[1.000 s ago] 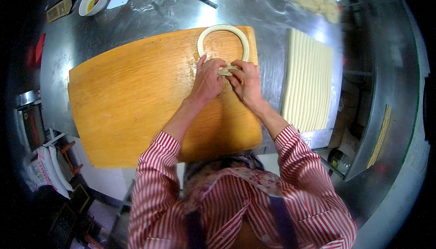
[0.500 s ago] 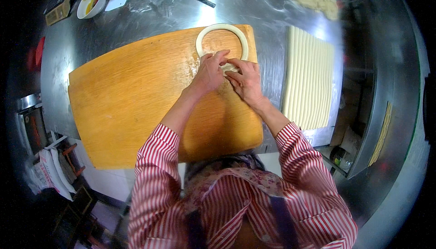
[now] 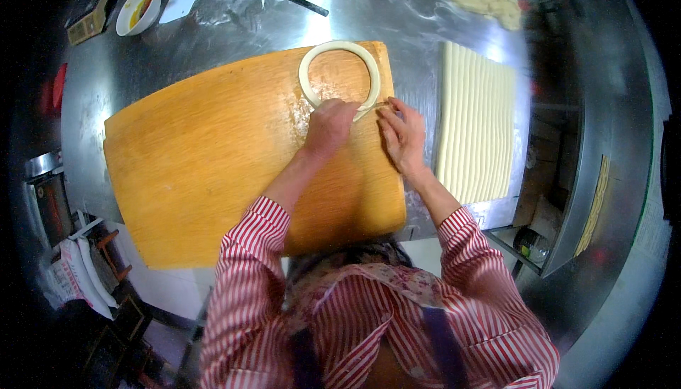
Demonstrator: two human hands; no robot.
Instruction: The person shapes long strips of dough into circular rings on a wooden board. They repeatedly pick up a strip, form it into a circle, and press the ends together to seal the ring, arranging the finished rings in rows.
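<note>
The left hand (image 3: 332,128) is touching the near side of the ring (image 3: 304,77); the right hand (image 3: 403,135) is sitting apart, farther right. Their grips aren't showing clearly.

Bright glare streaks the steel table (image 3: 262,30) at 12 o'clock; a soft shadow darkens the wooden board (image 3: 206,169) toward 6 o'clock. Lines bow near the rim, black at 9 o'clock.

The dough ring (image 3: 304,75) looks smooth, the wooden board (image 3: 206,155) glossy, the metal table (image 3: 234,34) shiny.
</note>
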